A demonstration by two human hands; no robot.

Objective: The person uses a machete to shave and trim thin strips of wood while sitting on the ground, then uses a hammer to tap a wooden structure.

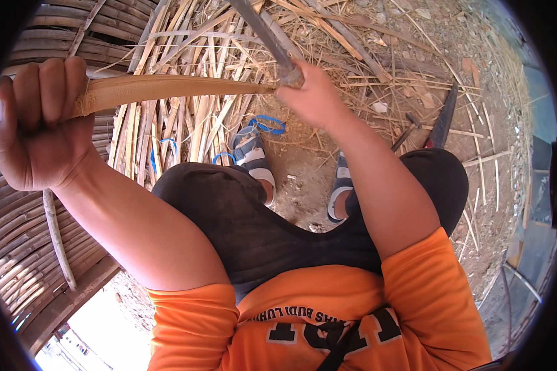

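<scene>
My left hand [43,127] is raised at the left, its fingers wrapped round one end of a flat, tan bamboo strip [161,88]. The strip runs across to the right and narrows toward my right hand [315,96]. That hand is closed round the handle of a long-bladed knife [266,37], thumb up by the base of the blade. The blade points up and away, and its tip is cut off by the top edge. The strip's thin end meets my right hand just below the handle; whether the fingers also pinch it is hidden.
Split bamboo strips [185,117] lie in a heap ahead of my sandalled feet. Blue cord [269,125] loops beside my left sandal [252,151]. A dark, pointed blade [442,120] rests on the ground near my right knee. A bamboo slat structure [18,229] stands at the left.
</scene>
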